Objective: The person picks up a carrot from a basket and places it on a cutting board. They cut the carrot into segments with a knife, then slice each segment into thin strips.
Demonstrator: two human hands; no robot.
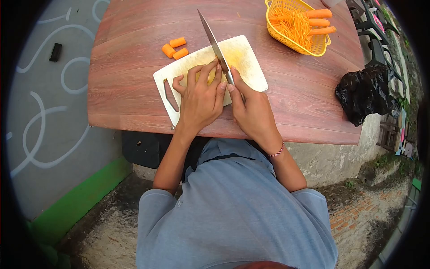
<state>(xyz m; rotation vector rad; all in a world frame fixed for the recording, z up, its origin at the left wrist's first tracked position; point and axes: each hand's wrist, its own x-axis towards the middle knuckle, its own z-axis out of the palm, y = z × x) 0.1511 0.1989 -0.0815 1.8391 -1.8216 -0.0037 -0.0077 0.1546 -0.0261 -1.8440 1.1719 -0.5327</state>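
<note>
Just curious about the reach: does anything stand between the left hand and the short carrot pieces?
Nothing visible: only flat board and table lie between left hand and carrot pieces; the knife is farther right.

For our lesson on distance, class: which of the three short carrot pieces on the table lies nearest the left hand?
The lowest carrot piece, beside the cutting board; the upper piece and leftmost piece lie farther from the left hand.

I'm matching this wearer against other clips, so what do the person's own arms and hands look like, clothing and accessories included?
Both hands are bare, without gloves. The blue-grey shirt has short sleeves ending above the elbows, leaving the forearms uncovered. A thin, patterned red-and-white cord bracelet circles the right wrist.
</note>
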